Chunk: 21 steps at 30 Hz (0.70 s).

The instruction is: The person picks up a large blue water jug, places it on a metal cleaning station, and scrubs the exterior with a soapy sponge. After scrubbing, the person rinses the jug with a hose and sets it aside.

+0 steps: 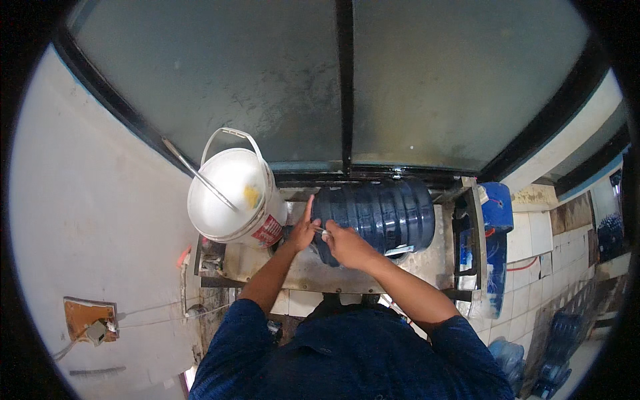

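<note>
A large blue ribbed plastic water bottle [375, 212] lies on its side on a metal worktable [305, 275] in front of me. My left hand [304, 231] is against the bottle's left end, its fingers stretched upward. Beside it, my right hand [347, 245] is closed around a small, light-coloured slim object at the same end; what it is cannot be told. To the left stands a white plastic bucket [277, 200] full of white foam or liquid, with a yellow sponge-like piece [251, 196] in it and a metal rod [200, 175] leaning across its rim.
Frosted window panes in a dark frame [346, 100] rise behind the table. A blue plastic container [496, 210] stands to the right, beyond the table's metal edge post. More clear blue bottles [507, 355] are on the floor at lower right. A wall socket [96, 331] is at left.
</note>
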Each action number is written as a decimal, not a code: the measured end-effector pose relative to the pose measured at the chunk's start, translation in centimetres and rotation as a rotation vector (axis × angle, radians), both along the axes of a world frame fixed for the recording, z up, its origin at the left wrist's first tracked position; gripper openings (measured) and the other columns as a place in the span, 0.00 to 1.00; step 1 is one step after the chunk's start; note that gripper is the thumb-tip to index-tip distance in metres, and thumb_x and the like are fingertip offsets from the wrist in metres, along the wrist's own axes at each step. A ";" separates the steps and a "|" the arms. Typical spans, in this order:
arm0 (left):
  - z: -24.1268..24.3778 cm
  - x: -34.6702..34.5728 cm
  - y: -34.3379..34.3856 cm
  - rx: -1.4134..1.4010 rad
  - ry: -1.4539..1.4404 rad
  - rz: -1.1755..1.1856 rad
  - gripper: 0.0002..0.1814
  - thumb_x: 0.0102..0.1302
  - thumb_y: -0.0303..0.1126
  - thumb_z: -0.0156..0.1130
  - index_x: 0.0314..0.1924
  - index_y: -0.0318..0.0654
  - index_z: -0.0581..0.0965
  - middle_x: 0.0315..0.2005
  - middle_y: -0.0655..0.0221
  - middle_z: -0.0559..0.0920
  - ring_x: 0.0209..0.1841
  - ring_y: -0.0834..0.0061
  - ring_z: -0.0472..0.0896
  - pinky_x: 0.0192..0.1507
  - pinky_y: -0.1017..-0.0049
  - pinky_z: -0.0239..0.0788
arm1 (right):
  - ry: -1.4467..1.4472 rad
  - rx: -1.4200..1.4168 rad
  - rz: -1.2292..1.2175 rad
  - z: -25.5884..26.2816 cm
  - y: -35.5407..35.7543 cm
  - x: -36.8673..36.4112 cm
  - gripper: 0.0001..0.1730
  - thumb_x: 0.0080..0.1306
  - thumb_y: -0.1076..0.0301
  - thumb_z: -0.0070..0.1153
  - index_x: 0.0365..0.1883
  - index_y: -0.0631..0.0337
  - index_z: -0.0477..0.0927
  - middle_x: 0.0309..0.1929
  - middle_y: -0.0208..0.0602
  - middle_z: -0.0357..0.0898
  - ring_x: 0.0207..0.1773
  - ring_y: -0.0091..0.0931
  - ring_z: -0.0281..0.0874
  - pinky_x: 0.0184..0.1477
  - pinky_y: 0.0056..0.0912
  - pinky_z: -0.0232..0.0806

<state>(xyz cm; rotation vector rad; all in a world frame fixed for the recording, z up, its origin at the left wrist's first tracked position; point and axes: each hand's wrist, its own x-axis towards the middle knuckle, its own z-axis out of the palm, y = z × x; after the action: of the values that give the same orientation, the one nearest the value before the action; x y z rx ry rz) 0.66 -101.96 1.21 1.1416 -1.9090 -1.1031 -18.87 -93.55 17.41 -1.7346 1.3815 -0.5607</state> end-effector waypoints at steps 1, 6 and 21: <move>-0.7 1.2 0.2 0.077 -0.039 -0.019 0.48 0.71 0.57 0.60 0.78 0.34 0.53 0.74 0.44 0.63 0.77 0.47 0.59 0.76 0.59 0.52 | 0.015 -0.032 0.002 -0.6 0.0 0.0 0.14 0.78 0.62 0.48 0.51 0.64 0.67 0.37 0.68 0.80 0.47 0.63 0.77 0.46 0.66 0.66; 1.1 4.4 0.0 0.096 -0.615 -0.370 0.54 0.55 0.53 0.75 0.74 0.33 0.59 0.60 0.48 0.78 0.61 0.52 0.78 0.62 0.59 0.69 | 0.028 0.053 -0.020 -1.4 -0.2 -1.3 0.17 0.77 0.63 0.48 0.57 0.63 0.68 0.40 0.70 0.80 0.47 0.65 0.78 0.48 0.67 0.68; 0.6 3.9 1.1 -0.046 -0.945 -0.078 0.46 0.41 0.48 0.81 0.59 0.33 0.74 0.40 0.52 0.88 0.47 0.58 0.87 0.44 0.55 0.79 | 0.061 0.077 -0.285 0.0 0.7 -7.2 0.13 0.77 0.60 0.50 0.52 0.59 0.70 0.43 0.64 0.82 0.52 0.60 0.78 0.50 0.62 0.69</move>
<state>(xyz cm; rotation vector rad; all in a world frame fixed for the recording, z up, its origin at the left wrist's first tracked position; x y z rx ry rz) 4.56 -100.91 1.83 1.7640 -2.6603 -0.5591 -26.11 -92.83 17.39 -1.5144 1.6855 -0.6033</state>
